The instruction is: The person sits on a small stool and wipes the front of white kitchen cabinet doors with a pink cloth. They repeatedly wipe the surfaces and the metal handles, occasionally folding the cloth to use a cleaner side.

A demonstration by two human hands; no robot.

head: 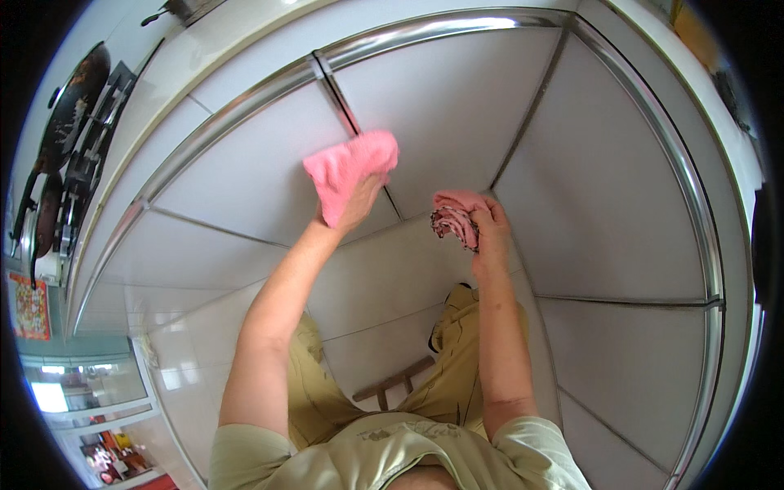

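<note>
My left hand (361, 199) holds a pink cloth (352, 165) against or close to a white cabinet door (257, 153), near the dark seam between two doors. The cloth covers most of the fingers. In my right hand (493, 229) is a second, bunched pink cloth (459, 202) with a black-and-white edging. It hangs in front of the inner corner, apart from the first cloth; whether it touches a door cannot be told. Shiny metal trim (429, 37) runs along the top of the doors.
A countertop (202, 61) overhangs the doors, with a wok (76, 110) and a gas stove (98, 147) on it at the left. Below me are floor tiles (380, 269) and a wooden stool (395, 380) between my legs. At lower left stands a glazed white-framed door (144, 380).
</note>
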